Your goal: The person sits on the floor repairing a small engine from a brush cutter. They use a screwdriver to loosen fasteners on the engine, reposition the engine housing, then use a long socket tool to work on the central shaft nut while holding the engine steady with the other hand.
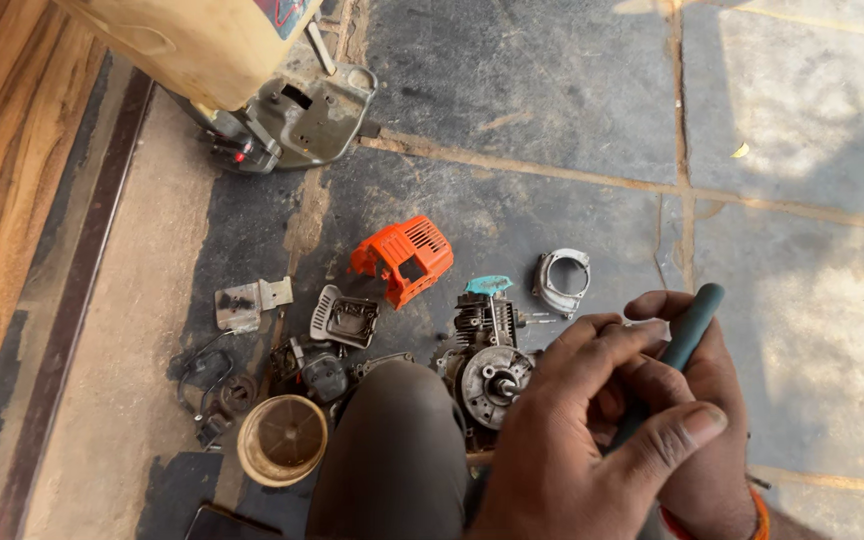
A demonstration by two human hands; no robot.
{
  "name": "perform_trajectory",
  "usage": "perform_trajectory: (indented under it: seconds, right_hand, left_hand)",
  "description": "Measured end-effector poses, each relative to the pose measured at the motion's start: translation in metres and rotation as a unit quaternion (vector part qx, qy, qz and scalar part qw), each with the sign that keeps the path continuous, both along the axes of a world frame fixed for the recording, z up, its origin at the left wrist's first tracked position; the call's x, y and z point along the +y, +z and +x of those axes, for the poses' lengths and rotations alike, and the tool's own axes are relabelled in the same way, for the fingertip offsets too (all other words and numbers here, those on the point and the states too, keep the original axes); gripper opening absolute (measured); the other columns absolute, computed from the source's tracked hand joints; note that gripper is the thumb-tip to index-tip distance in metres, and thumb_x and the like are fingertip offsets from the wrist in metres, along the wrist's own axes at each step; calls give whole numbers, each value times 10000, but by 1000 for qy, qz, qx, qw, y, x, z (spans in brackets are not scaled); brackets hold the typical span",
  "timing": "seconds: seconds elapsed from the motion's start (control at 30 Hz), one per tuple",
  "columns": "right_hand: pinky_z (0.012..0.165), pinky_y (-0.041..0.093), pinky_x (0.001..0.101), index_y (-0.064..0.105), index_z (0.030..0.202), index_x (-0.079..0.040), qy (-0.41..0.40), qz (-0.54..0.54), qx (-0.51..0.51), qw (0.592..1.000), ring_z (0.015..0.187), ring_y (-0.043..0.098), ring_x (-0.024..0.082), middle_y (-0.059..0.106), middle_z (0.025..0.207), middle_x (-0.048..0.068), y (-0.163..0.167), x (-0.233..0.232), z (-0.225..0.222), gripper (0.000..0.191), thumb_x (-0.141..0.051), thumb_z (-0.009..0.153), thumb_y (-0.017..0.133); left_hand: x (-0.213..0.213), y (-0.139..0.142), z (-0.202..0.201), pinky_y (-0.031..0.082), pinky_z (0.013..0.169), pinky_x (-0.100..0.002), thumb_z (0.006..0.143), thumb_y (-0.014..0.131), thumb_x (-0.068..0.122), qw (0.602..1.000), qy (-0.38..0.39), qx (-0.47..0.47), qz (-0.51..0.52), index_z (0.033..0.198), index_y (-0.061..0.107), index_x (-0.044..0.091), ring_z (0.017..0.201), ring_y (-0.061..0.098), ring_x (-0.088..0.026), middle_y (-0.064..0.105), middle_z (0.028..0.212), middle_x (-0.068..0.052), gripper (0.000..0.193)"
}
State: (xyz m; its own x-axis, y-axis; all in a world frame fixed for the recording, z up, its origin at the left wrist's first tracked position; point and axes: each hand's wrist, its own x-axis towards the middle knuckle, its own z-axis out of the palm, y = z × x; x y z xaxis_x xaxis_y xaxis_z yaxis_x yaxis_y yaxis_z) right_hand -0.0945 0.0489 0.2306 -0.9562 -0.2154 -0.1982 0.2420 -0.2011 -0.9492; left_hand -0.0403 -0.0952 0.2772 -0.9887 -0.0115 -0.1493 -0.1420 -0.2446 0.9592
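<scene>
Both my hands meet at the lower right around a tool with a dark teal handle (pixel 690 325). My left hand (pixel 572 440) wraps over the lower part of the tool. My right hand (pixel 707 420) grips the handle from behind; an orange band sits on its wrist. Just left of my hands a small engine block (pixel 487 365) with a round flywheel stands on the stone floor, a teal-handled tool (pixel 489 286) stuck in its top. My knee in grey trousers (pixel 392 460) is in front of it.
Loose parts lie on the floor: an orange engine cover (pixel 404 258), a grey round housing (pixel 562 280), a grey grille cover (pixel 344 318), a metal bracket (pixel 250 300), black small parts (pixel 214 385), a cream round cup (pixel 282 440). A machine with a cream tank (pixel 252 90) stands top left beside a wooden board (pixel 2 200).
</scene>
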Motion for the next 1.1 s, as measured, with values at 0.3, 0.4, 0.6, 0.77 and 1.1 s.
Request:
perform_trajectory:
  seconds: [0.3, 0.4, 0.6, 0.77, 1.1]
  right_hand:
    - [572, 481, 233, 496, 1329, -4, 272, 83, 54, 957, 732, 538, 74, 587, 930, 32, 28, -25, -18, 362, -52, 971, 517]
    - [488, 405, 237, 486, 1335, -49, 156, 76, 46, 984, 602, 468, 74, 545, 794, 23, 32, -36, -17, 365, -85, 972, 492]
    - [427, 345, 279, 482, 1295, -44, 184, -14, -17, 983, 478, 376, 113, 414, 655, 26, 36, -37, -42, 328, -77, 972, 433]
    - [422, 354, 277, 460, 1271, -54, 191, -14, -42, 981, 465, 381, 116, 416, 656, 32, 36, -29, -50, 299, -63, 973, 437]
    - [424, 351, 276, 492, 1261, -2, 148, -11, -29, 988, 462, 392, 124, 416, 688, 36, 35, -28, -46, 313, -87, 961, 460]
  left_hand:
    - [33, 15, 21, 524, 1003, -480, 1069, 534, 446, 966, 240, 27, -94, 1497, 396, -15, 1301, 547, -294, 458, 1455, -254, 644]
    - [9, -4, 1, 616, 900, -452, 1049, 526, 512, 986, 141, 87, -28, 1419, 415, 2, 1129, 686, -269, 620, 1267, -214, 640]
    - [-70, -105, -45, 588, 918, -459, 972, 508, 622, 923, 122, -58, -360, 1276, 589, 39, 1132, 692, -265, 685, 1234, -163, 663]
    - [-92, -144, -74, 461, 1096, -532, 942, 562, 651, 819, -165, -125, -535, 1486, 457, 53, 1314, 573, -345, 576, 1429, -192, 816]
    - [-92, -245, -77, 416, 1122, -567, 971, 505, 676, 846, -34, -286, -448, 1578, 316, 109, 1385, 474, -362, 446, 1516, -206, 852]
